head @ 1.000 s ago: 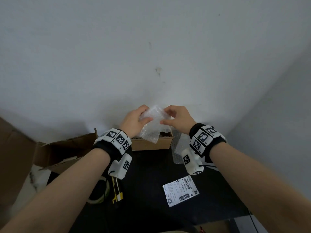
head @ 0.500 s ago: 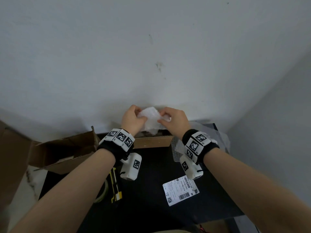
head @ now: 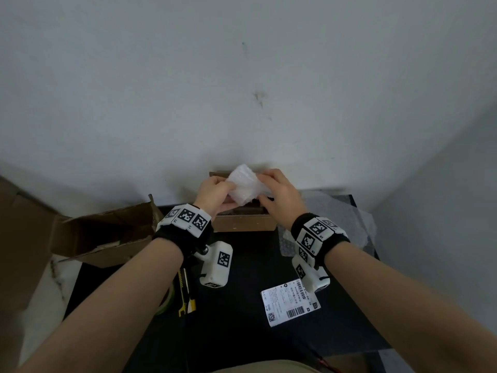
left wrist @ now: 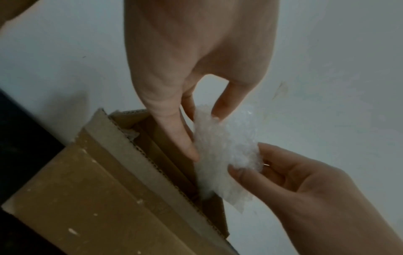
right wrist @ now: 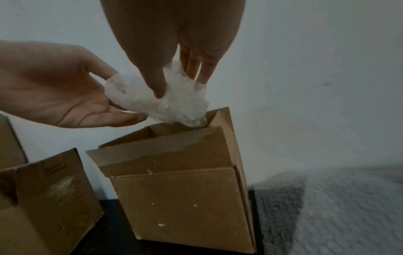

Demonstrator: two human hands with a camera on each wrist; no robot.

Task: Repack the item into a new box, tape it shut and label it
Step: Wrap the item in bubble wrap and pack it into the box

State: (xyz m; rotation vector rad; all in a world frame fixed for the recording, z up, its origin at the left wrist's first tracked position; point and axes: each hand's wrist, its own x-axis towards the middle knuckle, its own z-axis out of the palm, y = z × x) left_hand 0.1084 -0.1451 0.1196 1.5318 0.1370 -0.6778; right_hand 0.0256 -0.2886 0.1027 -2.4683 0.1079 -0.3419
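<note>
A bundle wrapped in white bubble wrap (head: pixel 246 188) is held by both hands just above the open top of a small brown cardboard box (head: pixel 243 223) at the back of the black table, against the wall. My left hand (head: pixel 228 192) pinches the bundle's left side with thumb and fingers. From the right, my right hand (head: pixel 265 189) pinches it between thumb and fingertips. In the right wrist view the bundle (right wrist: pixel 174 98) has its lower end at the box's mouth (right wrist: pixel 185 198). What the wrap holds is hidden.
A larger opened cardboard box (head: pixel 107 232) lies at the left of the table. A sheet of bubble wrap (head: pixel 341 219) lies at the right. Nearer me are a white shipping label (head: pixel 291 304), a yellow utility knife (head: pixel 185 294) and a tape roll (head: pixel 166 300).
Both hands have carried the bundle away from me and down to the small box's open top. The loose hanging wrap has been gathered closer to the bundle.
</note>
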